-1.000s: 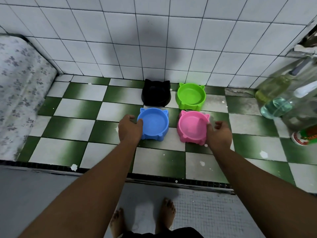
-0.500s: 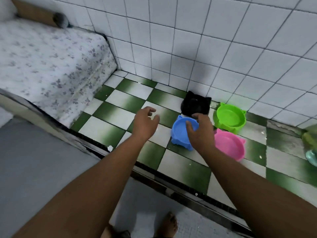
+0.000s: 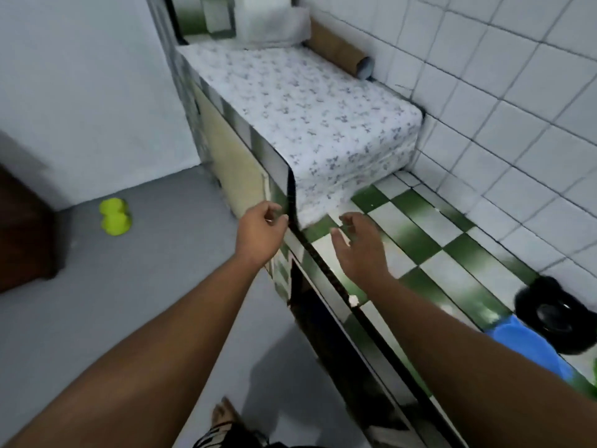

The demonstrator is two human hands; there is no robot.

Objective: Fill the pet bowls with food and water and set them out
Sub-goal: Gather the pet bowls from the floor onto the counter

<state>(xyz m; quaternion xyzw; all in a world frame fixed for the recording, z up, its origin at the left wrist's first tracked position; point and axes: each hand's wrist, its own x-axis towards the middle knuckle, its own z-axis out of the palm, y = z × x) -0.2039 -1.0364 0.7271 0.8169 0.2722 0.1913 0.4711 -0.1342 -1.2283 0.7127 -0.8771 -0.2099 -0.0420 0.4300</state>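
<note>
Far to the left of your hands, a yellow-green object (image 3: 115, 216) sits on the grey floor (image 3: 139, 286); its shape is too blurred to name. Your left hand (image 3: 260, 232) hangs empty just off the counter edge (image 3: 292, 202), fingers loosely curled and apart. Your right hand (image 3: 358, 250) hovers over the green-and-white checkered counter (image 3: 429, 240), fingers spread, gripping nothing. Beyond both hands lies a flowered mattress (image 3: 310, 114). Well to the right of your right hand, the blue bowl (image 3: 520, 342) and black bowl (image 3: 554, 318) stand on the counter, touching each other.
</note>
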